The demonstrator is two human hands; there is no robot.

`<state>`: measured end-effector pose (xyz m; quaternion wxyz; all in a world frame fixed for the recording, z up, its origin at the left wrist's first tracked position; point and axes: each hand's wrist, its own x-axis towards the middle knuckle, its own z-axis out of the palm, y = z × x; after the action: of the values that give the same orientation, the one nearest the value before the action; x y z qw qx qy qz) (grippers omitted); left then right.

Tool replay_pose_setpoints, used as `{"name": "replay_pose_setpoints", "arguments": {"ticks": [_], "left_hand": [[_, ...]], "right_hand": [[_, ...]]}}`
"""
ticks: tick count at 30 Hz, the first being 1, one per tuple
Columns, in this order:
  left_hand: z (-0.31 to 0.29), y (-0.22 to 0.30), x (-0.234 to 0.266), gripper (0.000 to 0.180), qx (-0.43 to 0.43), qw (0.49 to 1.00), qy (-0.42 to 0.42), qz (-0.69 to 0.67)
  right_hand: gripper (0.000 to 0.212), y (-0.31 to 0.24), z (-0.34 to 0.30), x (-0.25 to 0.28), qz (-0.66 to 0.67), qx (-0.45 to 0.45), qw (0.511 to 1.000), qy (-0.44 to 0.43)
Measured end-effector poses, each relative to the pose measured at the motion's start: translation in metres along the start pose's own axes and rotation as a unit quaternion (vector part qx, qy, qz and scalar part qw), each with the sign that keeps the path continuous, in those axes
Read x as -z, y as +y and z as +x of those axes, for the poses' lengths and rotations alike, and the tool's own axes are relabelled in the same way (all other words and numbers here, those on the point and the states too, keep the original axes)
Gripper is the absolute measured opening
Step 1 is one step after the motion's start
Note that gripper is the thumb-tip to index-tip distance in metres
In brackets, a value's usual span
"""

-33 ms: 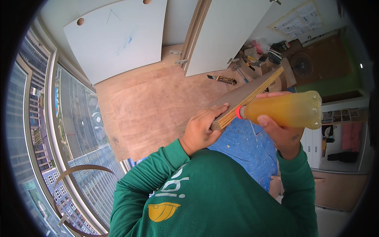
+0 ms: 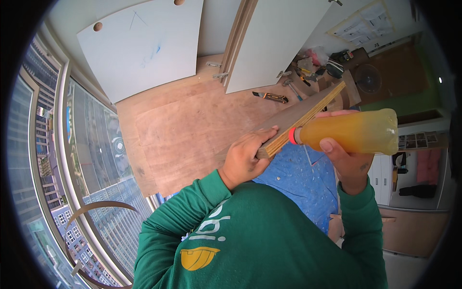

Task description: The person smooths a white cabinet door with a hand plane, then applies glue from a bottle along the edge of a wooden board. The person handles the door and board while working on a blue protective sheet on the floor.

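A white sheet of printed drawings hangs at upper right; small photo prints line the right wall.

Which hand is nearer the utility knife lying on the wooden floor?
Left. The left hand, gripping the plywood strip, sits just below the utility knife. The right hand, holding the yellow glue bottle, is lower and farther to the right.

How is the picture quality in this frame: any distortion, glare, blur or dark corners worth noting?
Head view: strong fisheye bend, so the window frame curves and black corners ring the picture. Even daylight, no harsh glare. The left hand, plywood strip and yellow bottle in the right hand look sharp. The tools on the floor by the white panel are small and hard to read.
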<state>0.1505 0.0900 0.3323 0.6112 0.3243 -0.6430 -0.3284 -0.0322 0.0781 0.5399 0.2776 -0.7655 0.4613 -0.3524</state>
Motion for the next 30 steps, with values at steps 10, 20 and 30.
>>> {"name": "replay_pose_setpoints", "arguments": {"ticks": [10,20,30], "left_hand": [[0.004,-0.005,-0.002,0.058,0.002,1.0,0.018,-0.01],[0.004,-0.003,-0.002,0.06,-0.01,1.0,0.013,-0.002],[0.004,-0.002,-0.003,0.061,-0.02,1.0,0.017,-0.001]], "right_hand": [[0.042,0.031,0.002,-0.003,0.315,-0.176,0.924,0.128],[0.039,0.032,-0.001,-0.005,0.285,-0.167,0.941,0.08],[0.043,-0.006,-0.004,-0.018,0.041,-0.096,0.995,0.001]]}}
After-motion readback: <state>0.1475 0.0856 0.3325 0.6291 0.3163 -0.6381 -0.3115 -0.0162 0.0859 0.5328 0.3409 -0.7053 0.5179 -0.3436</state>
